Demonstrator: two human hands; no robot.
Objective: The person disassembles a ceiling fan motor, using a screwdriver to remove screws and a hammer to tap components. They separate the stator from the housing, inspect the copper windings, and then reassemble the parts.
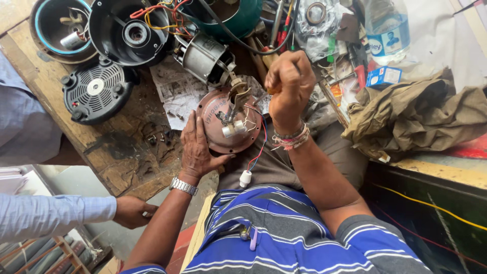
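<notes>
A tool with an orange handle (274,90) is clenched in the fisted right hand (288,86), its tip hidden. The left hand (197,144) is laid open, fingers spread, against the rim of a round reddish-brown cover (213,138) resting on the lap at the bench edge. Red and white wires (258,147) trail from it to a white connector (245,178). A small blue-and-white box (384,76) is seen right of the fist, below a clear bottle with a blue label (388,30).

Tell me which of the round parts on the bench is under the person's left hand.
The reddish-brown round cover with wires, nearest the person. Their left hand rests on its edge; the black vented disc and black housings lie farther away, untouched.
</notes>
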